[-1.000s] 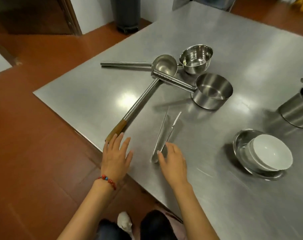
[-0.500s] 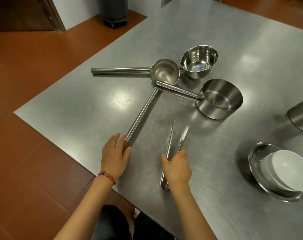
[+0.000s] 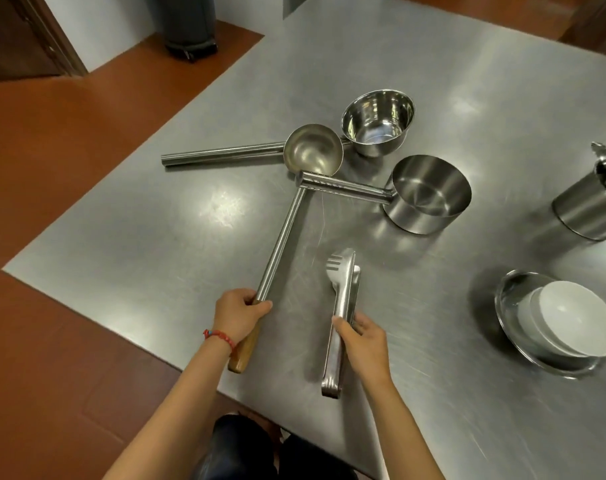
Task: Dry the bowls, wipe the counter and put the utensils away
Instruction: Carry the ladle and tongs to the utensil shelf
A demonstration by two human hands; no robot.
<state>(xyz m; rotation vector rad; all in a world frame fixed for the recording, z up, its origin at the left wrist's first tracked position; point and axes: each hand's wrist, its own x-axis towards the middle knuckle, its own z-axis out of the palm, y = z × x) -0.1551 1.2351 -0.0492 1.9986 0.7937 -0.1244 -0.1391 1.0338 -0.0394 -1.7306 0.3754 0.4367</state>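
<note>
Left hand (image 3: 238, 315) wraps the ladle (image 3: 281, 237) by its wooden grip, likely head-heavy; right hand (image 3: 362, 341) pinches the stiff, slippery tongs (image 3: 343, 299) mid-length, near balance

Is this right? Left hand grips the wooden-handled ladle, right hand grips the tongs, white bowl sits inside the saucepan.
One thing is off. The white bowl sits in the shallow steel dish at the right, not in the saucepan, as the head view shows. The left hand does grip the ladle, and the right hand the tongs.
</note>
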